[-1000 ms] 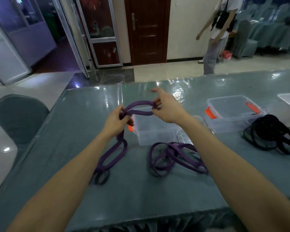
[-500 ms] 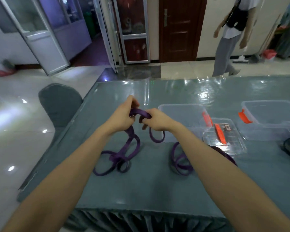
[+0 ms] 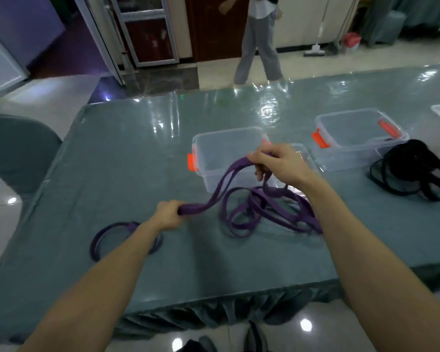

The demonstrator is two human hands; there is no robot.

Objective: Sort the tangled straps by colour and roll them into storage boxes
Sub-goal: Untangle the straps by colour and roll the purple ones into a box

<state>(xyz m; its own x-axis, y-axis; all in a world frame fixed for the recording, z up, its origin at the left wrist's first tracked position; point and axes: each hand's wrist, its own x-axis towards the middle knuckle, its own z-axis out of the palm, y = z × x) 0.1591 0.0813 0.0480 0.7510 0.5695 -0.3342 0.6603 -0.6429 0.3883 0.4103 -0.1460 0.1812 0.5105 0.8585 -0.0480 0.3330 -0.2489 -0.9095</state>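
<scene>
My left hand grips one end of a doubled purple strap low over the table. My right hand holds the strap's other end higher up, in front of a clear storage box with orange latches. Below my right hand lies a tangled heap of purple straps on the table. A separate purple loop lies flat under my left forearm. A second clear box stands to the right, with a pile of black straps beside it.
The table has a shiny teal cover and its front edge is near me. A clear lid lies between the boxes, mostly hidden by my right hand. A covered chair stands at the left. A person walks beyond the table.
My hands were together at the strap; they have moved apart, the left lower and nearer, the right up towards the box, stretching the strap. The camera view has shifted right.
</scene>
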